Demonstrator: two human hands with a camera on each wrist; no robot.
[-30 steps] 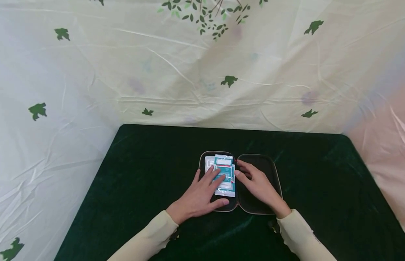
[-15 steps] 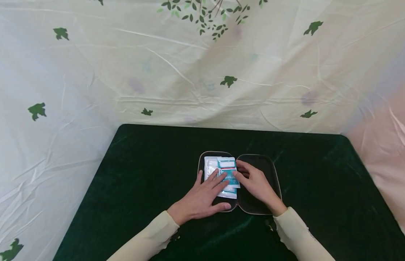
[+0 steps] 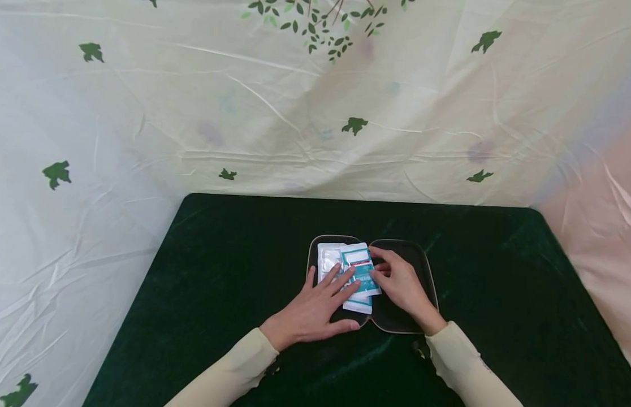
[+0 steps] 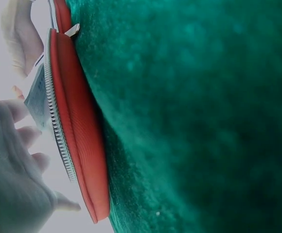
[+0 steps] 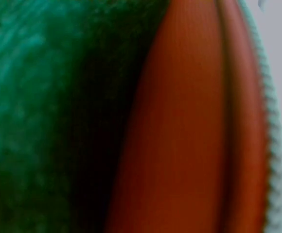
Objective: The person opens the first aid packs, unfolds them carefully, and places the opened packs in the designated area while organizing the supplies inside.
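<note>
The teal-and-white packet [image 3: 363, 272] lies over the left half of the open zip case [image 3: 402, 319], one corner reaching past the case's hinge. Its label carries a white panel above a red line; the lettering is too small to read. The left hand [image 3: 315, 311] spreads straight fingers wide across the case's left half, touching the packets beneath, among them a whitish packet [image 3: 325, 257]; the right hand [image 3: 404, 285], above the case's right half, pinches the teal-and-white packet's edge.

The head camera faced twelve o'clock and downward.
Both wrist cameras, low and near, shared the red case [image 4: 80, 131].
</note>
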